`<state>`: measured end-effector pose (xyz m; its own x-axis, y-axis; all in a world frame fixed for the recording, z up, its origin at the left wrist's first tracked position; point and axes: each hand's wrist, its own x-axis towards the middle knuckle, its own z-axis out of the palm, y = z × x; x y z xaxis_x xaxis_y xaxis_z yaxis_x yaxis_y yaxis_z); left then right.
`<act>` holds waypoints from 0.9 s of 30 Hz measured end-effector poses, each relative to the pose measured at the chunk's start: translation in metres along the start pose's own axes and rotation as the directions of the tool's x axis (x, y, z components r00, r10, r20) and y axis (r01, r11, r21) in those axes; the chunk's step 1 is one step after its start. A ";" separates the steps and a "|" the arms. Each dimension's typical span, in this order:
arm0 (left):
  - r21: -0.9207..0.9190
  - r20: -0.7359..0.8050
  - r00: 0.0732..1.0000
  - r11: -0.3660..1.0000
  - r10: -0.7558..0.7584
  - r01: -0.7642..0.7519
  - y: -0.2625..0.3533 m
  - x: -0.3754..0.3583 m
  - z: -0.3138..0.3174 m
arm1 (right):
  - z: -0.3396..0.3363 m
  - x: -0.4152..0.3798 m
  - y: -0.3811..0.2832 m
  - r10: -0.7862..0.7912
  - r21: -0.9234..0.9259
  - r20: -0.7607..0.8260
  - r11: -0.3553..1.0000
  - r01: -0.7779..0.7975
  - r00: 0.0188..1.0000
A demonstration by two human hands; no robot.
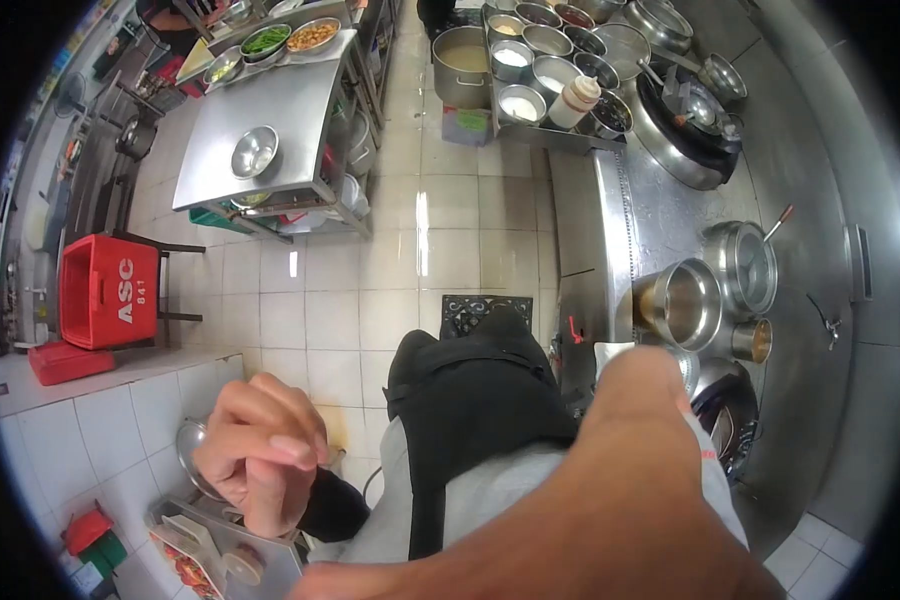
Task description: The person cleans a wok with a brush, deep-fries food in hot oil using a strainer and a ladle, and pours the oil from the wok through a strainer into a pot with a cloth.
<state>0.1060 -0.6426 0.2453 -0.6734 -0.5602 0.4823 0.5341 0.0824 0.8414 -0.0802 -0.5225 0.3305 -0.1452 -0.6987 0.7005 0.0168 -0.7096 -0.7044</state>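
My left hand (265,450) is raised in front of me at the lower left. Its fingers are curled in against the thumb, and nothing shows between them. Below and behind it stand a metal pan (192,455), partly covered by the hand, and a tray of reddish food (185,570). Very near the camera, my right hand (610,500) fills much of the lower right. I cannot make out how its fingers are set or whether it holds anything. Past its far end, on the stove side, is a white item (610,352), mostly hidden.
On my right, a steel counter (660,220) carries pots (688,305), a wok (680,140) and several bowls with a squeeze bottle (577,100). Ahead left is a steel table (225,130) with a metal bowl (255,152). A red crate (110,290) stands left. Tiled floor (390,260) runs between.
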 end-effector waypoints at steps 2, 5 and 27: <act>0.017 -0.039 0.999 1.000 -0.004 0.004 -0.012 0.003 -0.010 | -0.012 0.018 0.007 -0.012 0.028 0.037 1.000 0.011 0.999; 0.006 -0.112 0.992 0.999 -0.048 0.049 -0.028 0.019 -0.003 | -0.032 0.039 0.017 -0.013 0.074 0.121 0.997 0.004 0.993; 0.345 -0.074 0.885 0.821 -0.459 0.455 -0.132 0.252 -0.009 | -0.254 0.201 0.112 -0.034 0.037 0.232 0.999 0.026 0.972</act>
<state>-0.1294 -0.8019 0.2534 -0.8034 -0.5950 0.0228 -0.0440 0.0975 0.9943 -0.3588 -0.7194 0.3627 0.0881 -0.6761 0.7315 0.0492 -0.7305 -0.6811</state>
